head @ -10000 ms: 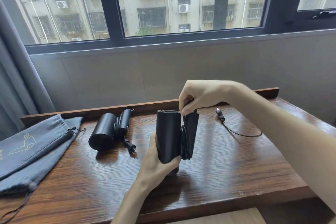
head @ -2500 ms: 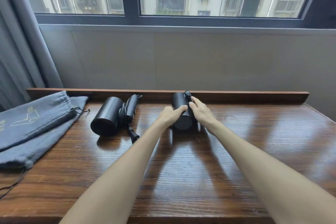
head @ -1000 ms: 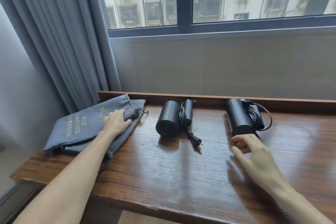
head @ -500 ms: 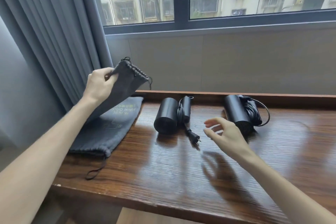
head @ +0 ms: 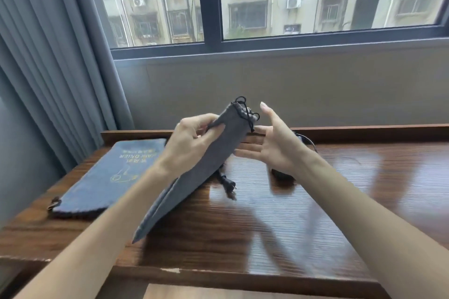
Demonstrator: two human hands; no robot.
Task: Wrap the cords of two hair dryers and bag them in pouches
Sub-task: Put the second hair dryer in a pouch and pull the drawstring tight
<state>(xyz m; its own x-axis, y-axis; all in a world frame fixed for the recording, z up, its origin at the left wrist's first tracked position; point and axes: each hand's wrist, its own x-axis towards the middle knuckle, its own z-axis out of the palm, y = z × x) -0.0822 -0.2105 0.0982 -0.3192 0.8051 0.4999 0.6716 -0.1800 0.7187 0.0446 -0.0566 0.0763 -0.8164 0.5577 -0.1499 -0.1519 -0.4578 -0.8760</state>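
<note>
My left hand (head: 192, 139) pinches a grey drawstring pouch (head: 194, 170) near its cinched mouth and holds it slanted above the table, its bottom end hanging toward me. Just right of the pouch's mouth, my right hand (head: 272, 145) is spread with straight fingers and holds nothing. A second grey pouch (head: 114, 172) with yellow print lies flat at the table's left. Both black hair dryers are mostly hidden: only the plug (head: 229, 183) of the left one shows under the pouch, and the grille end (head: 281, 174) of the right one shows below my right hand.
The wooden table (head: 340, 201) has a raised back lip (head: 364, 130) against the wall under the window. Grey curtains (head: 56, 68) hang at the left. The table's front edge (head: 243, 274) is close to me.
My left hand has carried the lifted pouch from the left to the middle, over the dryers. My right hand has risen to the pouch's mouth, fingers spread.
</note>
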